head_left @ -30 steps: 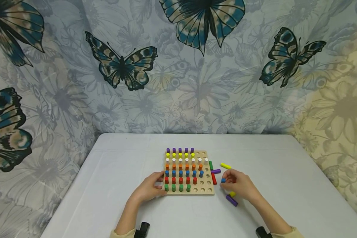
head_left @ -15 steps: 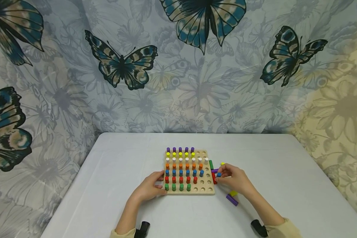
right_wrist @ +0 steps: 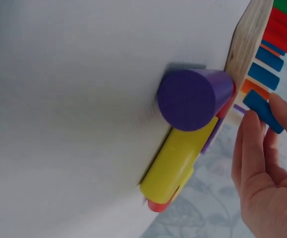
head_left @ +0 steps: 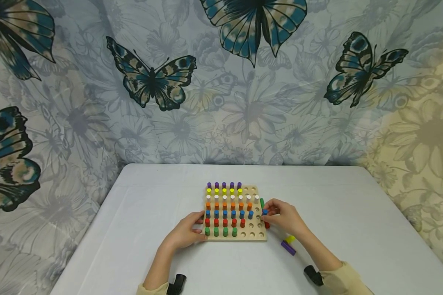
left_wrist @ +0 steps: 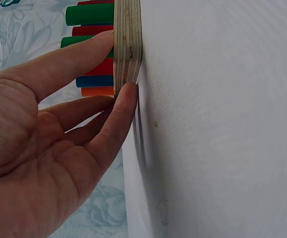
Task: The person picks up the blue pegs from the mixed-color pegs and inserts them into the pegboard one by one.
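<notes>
The right hand (head_left: 286, 217), pinching 1 blue peg (head_left: 265, 212), has moved from the table to the wooden pegboard (head_left: 260, 237)'s right edge; the left hand (head_left: 186, 233) still grips the pegboard's left edge.

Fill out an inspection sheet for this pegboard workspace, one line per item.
Surface: white table, covered with a plain cloth.
Job's things: wooden pegboard with rows of purple, yellow, white, orange, blue, red and green pegs; holes on its right side are empty. A blue peg is over the board's right edge.
Clutter: loose purple peg and yellow peg lie right of the board; a green peg and a red peg lie along its right edge.
Grippers: left hand holds the board's near-left corner; right hand pinches the blue peg.
Cables: nothing seen.
Surroundings: butterfly-print curtain behind the table.
</notes>
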### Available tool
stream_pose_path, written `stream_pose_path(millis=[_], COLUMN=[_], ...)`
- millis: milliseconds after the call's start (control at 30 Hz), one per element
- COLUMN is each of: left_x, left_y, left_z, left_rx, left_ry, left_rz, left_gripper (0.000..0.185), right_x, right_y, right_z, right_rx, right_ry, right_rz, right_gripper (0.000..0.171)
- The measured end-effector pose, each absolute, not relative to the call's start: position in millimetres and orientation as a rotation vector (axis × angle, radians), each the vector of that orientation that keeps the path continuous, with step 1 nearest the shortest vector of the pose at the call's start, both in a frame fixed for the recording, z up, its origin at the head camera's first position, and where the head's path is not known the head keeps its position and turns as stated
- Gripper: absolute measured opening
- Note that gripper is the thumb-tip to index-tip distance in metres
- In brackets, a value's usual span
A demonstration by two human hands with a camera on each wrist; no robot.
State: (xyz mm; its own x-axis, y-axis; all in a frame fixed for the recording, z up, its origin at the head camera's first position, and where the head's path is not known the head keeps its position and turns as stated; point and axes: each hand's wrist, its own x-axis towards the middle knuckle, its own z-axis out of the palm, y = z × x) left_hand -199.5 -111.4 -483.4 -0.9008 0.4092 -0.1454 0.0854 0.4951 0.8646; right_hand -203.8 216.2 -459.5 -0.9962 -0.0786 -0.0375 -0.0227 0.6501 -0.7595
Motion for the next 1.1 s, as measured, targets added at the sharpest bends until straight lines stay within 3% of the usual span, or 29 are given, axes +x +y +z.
stream_pose_path(millis=[1100], left_x=[-197.2], left_y=[-117.1], left_z=[-477.1], left_rx=[0.466], left_ry=[2.429], left_rz=[1.274], left_gripper=[0.075], right_x=[-204.6], right_y=[213.9], right_z=[-463.9], right_rx=[-0.207], right_ry=[2.846], right_rz=[-1.235], right_gripper=[0.022])
